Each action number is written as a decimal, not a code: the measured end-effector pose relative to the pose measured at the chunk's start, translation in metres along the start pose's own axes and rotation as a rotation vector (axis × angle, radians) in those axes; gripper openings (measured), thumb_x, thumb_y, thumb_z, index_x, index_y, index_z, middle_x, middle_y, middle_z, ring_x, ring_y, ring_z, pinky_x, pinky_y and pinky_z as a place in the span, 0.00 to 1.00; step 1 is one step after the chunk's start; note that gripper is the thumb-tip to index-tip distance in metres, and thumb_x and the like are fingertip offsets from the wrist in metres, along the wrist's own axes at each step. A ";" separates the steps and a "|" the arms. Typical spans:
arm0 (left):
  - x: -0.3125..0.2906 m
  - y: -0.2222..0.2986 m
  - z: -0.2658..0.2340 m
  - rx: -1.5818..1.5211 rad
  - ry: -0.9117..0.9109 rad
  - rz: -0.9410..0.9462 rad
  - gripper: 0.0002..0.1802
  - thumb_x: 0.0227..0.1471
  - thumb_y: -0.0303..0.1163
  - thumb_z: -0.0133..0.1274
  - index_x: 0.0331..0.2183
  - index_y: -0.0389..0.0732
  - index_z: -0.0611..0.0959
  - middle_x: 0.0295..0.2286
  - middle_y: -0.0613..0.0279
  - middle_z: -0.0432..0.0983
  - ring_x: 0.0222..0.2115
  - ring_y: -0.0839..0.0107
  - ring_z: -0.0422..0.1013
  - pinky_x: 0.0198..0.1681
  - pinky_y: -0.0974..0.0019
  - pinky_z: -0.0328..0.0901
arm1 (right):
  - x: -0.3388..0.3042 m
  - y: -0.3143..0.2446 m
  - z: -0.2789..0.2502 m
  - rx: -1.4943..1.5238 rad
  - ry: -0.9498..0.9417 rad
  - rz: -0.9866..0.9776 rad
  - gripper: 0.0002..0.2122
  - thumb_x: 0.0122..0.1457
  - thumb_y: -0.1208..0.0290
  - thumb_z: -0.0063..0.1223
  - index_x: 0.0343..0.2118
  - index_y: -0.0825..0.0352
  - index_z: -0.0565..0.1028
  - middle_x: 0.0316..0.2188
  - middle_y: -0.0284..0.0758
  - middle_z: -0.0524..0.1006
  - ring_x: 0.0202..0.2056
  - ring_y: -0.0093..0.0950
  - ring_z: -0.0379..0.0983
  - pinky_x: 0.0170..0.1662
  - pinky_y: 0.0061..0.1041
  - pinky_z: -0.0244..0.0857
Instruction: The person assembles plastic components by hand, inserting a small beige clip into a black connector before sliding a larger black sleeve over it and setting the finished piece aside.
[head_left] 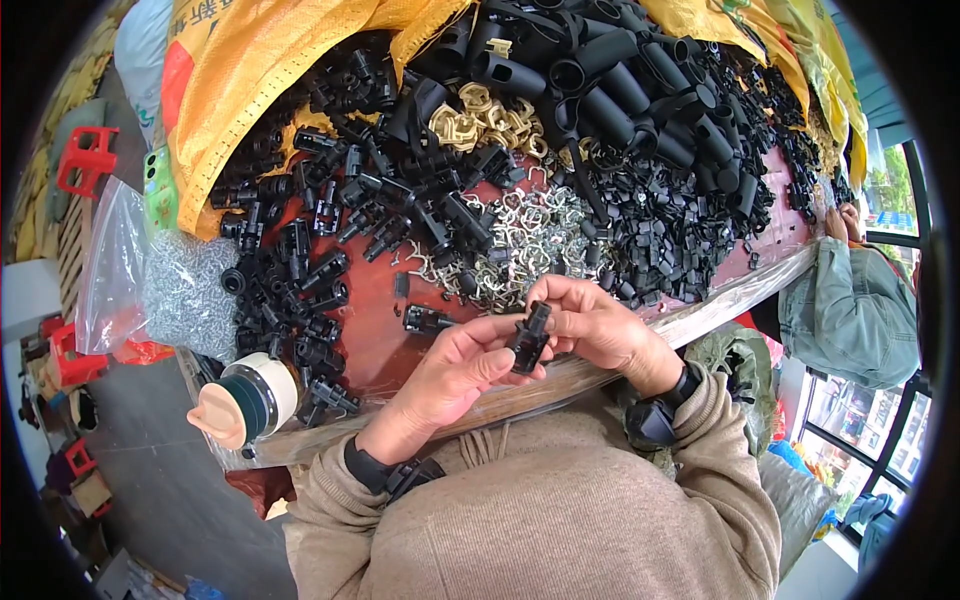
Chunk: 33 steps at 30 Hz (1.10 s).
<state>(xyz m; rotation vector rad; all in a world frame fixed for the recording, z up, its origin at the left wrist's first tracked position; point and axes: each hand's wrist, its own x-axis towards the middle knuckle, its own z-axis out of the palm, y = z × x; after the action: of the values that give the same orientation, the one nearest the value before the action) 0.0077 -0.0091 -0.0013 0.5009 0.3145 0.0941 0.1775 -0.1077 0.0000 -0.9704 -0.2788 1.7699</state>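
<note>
Both my hands meet near the table's front edge around one black plastic part, a short ribbed cylinder-like piece held tilted. My left hand grips its lower end between thumb and fingers. My right hand pinches near its upper end; whether a small piece also sits in those fingertips I cannot make out. A similar black part lies on the red tabletop just left of my hands. Beyond them spreads a pile of silvery bent metal clips, with small black plastic pieces to its right.
Black assemblies heap along the left. Large black tubes and beige plastic rings lie at the back by a yellow woven sack. A jar and a clear bag of screws stand left. Another person's sleeve is right.
</note>
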 end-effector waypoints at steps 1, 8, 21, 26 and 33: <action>0.000 0.000 0.000 0.013 0.000 -0.013 0.24 0.45 0.37 0.51 0.43 0.34 0.68 0.35 0.53 0.70 0.34 0.67 0.70 0.35 0.72 0.66 | 0.001 0.001 0.002 -0.001 -0.002 0.000 0.08 0.52 0.71 0.48 0.32 0.68 0.66 0.23 0.29 0.70 0.23 0.16 0.66 0.25 0.12 0.59; 0.000 -0.003 -0.006 -0.063 0.029 -0.007 0.22 0.46 0.36 0.50 0.41 0.32 0.69 0.35 0.53 0.70 0.33 0.68 0.70 0.35 0.73 0.67 | -0.006 0.009 0.013 -0.432 0.046 -0.361 0.05 0.53 0.75 0.46 0.32 0.68 0.66 0.23 0.28 0.70 0.24 0.18 0.67 0.27 0.16 0.61; 0.002 -0.007 -0.007 -0.157 0.107 0.021 0.18 0.47 0.32 0.49 0.40 0.33 0.70 0.35 0.54 0.71 0.33 0.66 0.70 0.34 0.74 0.67 | -0.015 0.001 0.002 -0.841 0.261 -0.334 0.06 0.54 0.73 0.46 0.27 0.71 0.68 0.21 0.29 0.69 0.23 0.14 0.65 0.24 0.15 0.60; 0.003 -0.008 -0.006 -0.133 0.161 -0.011 0.17 0.46 0.31 0.49 0.40 0.35 0.70 0.34 0.56 0.71 0.34 0.65 0.71 0.33 0.74 0.67 | -0.015 0.004 0.005 -0.439 0.221 -0.316 0.07 0.54 0.72 0.45 0.25 0.71 0.68 0.20 0.29 0.69 0.22 0.14 0.63 0.23 0.13 0.58; 0.002 -0.010 -0.010 -0.130 0.146 -0.050 0.17 0.46 0.30 0.50 0.40 0.36 0.71 0.34 0.59 0.72 0.33 0.66 0.71 0.33 0.74 0.67 | -0.010 0.000 0.021 -0.850 0.202 -0.550 0.05 0.51 0.75 0.49 0.23 0.70 0.69 0.19 0.29 0.68 0.22 0.17 0.63 0.23 0.17 0.57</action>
<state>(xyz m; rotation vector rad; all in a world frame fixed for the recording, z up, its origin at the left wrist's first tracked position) 0.0066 -0.0130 -0.0146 0.3580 0.4609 0.1018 0.1637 -0.1109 0.0187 -1.4685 -1.1086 1.0150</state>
